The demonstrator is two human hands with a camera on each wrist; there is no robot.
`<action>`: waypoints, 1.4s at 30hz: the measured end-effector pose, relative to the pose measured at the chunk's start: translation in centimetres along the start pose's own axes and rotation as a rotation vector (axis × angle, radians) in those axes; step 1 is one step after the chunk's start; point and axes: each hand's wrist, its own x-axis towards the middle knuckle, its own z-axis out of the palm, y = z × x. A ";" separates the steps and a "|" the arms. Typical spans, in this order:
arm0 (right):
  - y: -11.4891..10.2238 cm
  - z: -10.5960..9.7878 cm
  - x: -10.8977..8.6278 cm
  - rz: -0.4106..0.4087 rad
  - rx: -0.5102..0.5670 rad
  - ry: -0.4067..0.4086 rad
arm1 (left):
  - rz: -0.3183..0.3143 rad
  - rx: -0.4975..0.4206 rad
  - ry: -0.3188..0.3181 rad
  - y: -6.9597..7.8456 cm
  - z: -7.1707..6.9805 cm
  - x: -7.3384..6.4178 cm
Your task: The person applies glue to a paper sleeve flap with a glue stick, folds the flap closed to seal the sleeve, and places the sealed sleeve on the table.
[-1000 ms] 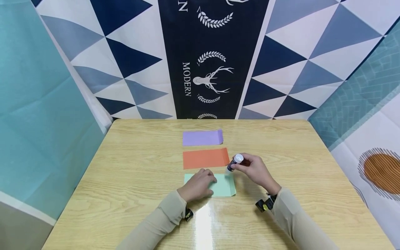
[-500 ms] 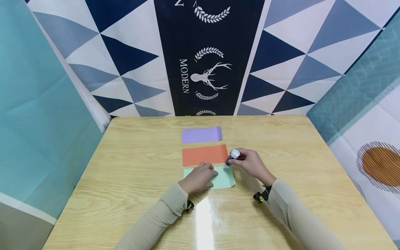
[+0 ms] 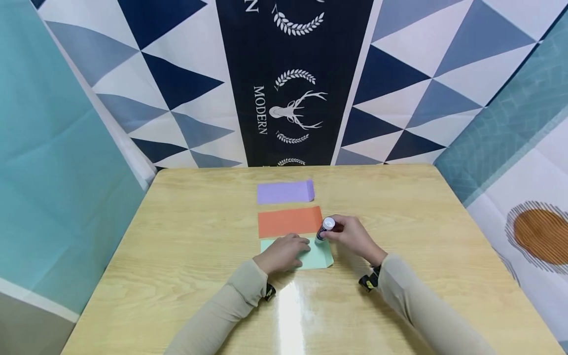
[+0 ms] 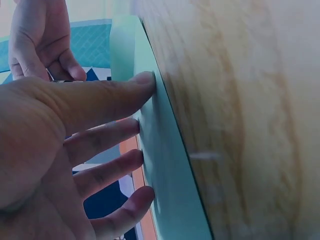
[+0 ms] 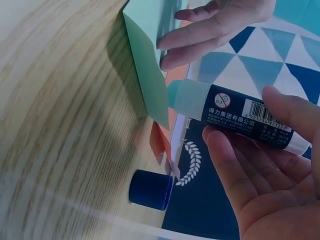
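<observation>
A light green paper envelope [image 3: 317, 257] lies nearest the person, its flap [image 5: 150, 70] unfolded at the right end. My left hand [image 3: 284, 252] rests on it, thumb and fingertips [image 4: 145, 80] touching the paper, fingers spread and nearly straight in the left wrist view. My right hand [image 3: 352, 237] holds a glue stick [image 5: 245, 114] between thumb and fingers, tilted, its white base upward. The glue stick's uncapped end points down at the envelope's upper right part; whether it touches the paper is hard to tell.
Behind the green envelope lie an orange envelope [image 3: 288, 223] and a purple envelope [image 3: 283, 193], each with a flap at its right end. A dark blue cap [image 5: 151, 189] stands on the wooden table [image 3: 191, 236]. Patterned cloth [image 3: 293, 59] hangs behind the table.
My right hand has moved the glue stick slightly left over the green envelope. My left hand stays on the paper. The head view has shifted a little.
</observation>
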 end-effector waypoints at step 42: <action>0.1 0.5 -2.8 -0.170 -0.034 -0.212 | -0.007 -0.026 -0.015 -0.6 0.4 0.2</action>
